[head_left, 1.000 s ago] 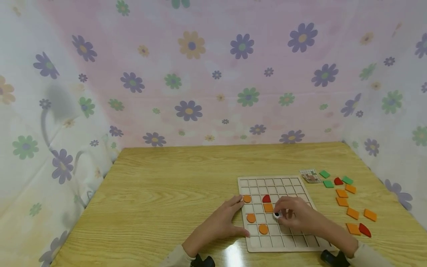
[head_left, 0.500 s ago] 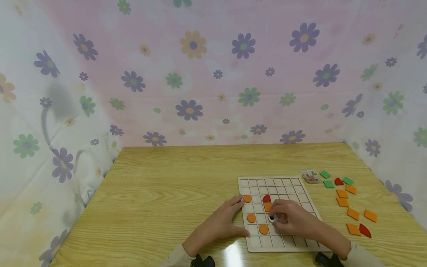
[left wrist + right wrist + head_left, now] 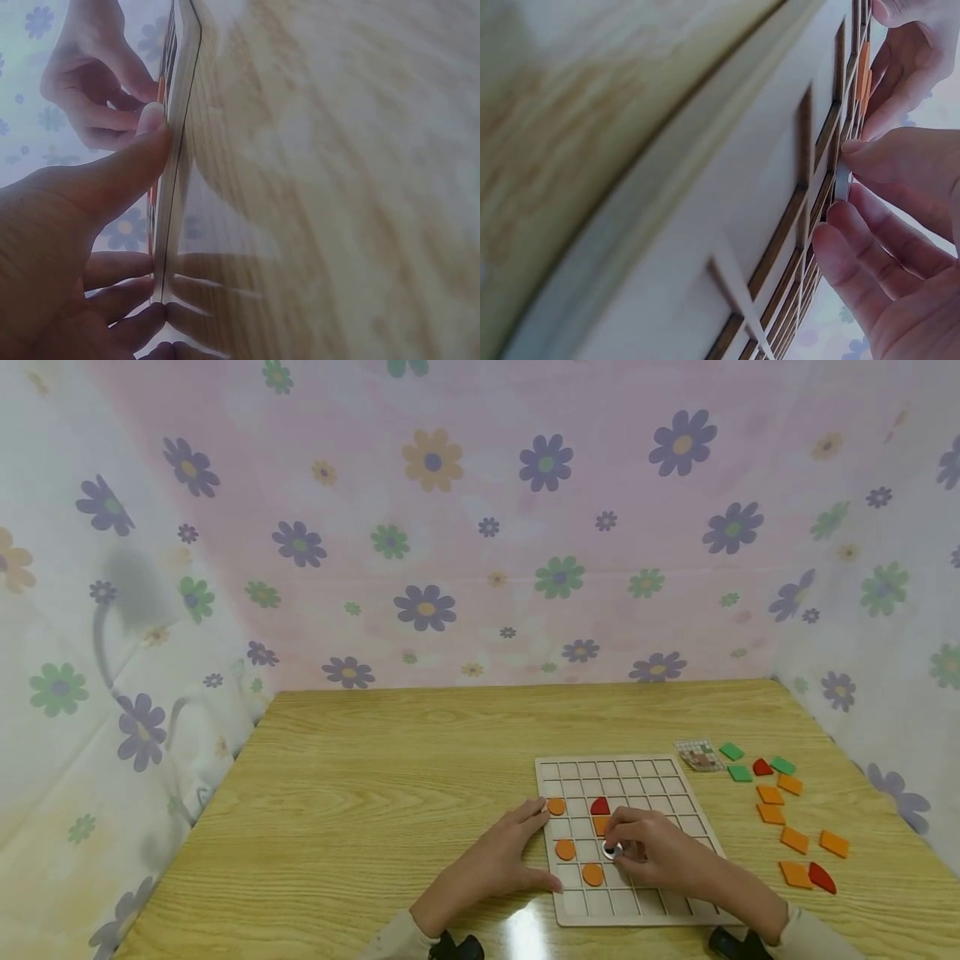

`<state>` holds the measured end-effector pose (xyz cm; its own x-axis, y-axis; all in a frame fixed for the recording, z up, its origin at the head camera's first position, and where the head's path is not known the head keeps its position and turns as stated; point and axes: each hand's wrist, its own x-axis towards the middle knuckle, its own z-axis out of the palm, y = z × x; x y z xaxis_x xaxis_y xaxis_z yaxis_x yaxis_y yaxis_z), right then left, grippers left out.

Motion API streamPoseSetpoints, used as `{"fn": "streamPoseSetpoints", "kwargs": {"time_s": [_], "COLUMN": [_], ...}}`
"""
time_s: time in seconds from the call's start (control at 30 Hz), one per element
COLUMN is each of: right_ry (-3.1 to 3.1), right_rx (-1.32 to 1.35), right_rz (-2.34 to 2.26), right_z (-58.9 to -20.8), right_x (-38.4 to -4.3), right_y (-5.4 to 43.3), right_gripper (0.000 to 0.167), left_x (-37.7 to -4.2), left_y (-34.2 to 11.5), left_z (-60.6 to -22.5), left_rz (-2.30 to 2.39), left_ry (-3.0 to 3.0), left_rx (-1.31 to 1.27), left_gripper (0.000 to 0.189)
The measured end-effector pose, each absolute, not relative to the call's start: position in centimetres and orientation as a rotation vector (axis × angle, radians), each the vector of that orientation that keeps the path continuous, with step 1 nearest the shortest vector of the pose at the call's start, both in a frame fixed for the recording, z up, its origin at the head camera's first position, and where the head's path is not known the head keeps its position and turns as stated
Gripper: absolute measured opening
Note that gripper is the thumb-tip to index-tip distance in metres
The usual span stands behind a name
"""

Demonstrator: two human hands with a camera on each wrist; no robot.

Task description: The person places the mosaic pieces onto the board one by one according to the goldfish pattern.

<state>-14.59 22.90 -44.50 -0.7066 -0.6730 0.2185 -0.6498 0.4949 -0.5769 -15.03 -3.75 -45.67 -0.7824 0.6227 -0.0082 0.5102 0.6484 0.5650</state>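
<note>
My right hand [image 3: 658, 852] is pinching the white disc [image 3: 609, 852], probably light, stiff, best held by its rim, right of my left hand [image 3: 506, 860], which is resting loosely spread on the board [image 3: 632, 787].

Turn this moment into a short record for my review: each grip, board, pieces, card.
Left grip: touches left edge of board
Right grip: pinches a white round piece with a dark centre
On board: three orange discs, one red piece, one partly covered orange square
Right of board: three green pieces, two red pieces, six orange pieces, patterned card
</note>
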Motion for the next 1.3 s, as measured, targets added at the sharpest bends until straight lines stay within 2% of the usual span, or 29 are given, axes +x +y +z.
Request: {"fn": "streamPoseSetpoints", "kwargs": {"time_s": [0.93,1.3], "right_ry": [2.771,2.808], "right_rx": [-1.236,-1.184], "right_rz": [-1.013,-0.966], "right_z": [-44.6,-43.3], "right_x": [-14.0,-13.9], "right_y": [22.6,24.0], "right_gripper": [0.015,0.016], "left_x": [-15.0,-14.9], "left_y": [-3.7,-3.6], "left_z": [-45.4,-45.4], "left_rz": [0.811,0.812], "left_ry": [2.663,2.661], "left_rx": [0.928,0.928], "left_gripper": [0.092,0.093]}}
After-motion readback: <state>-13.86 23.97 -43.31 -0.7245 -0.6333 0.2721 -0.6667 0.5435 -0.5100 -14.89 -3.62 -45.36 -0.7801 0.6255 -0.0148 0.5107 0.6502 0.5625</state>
